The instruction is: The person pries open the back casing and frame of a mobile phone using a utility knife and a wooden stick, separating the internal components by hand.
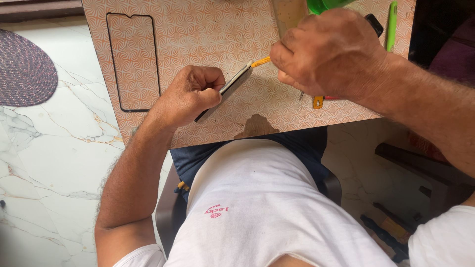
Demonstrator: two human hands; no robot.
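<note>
Fingers of the left hand [190, 94] curl shut around a thin dark flat phone [228, 86] held on edge near the front edge of the orange-patterned table [208, 29]. Right hand [329, 52] pinches a yellow-tipped tool [261, 62] against the phone's upper end; its fingertips are hidden. Black screen frame [132, 62] lies near the table's left edge.

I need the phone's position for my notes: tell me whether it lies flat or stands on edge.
On edge. The left hand grips the phone tilted up off the table, showing only its thin side.
</note>
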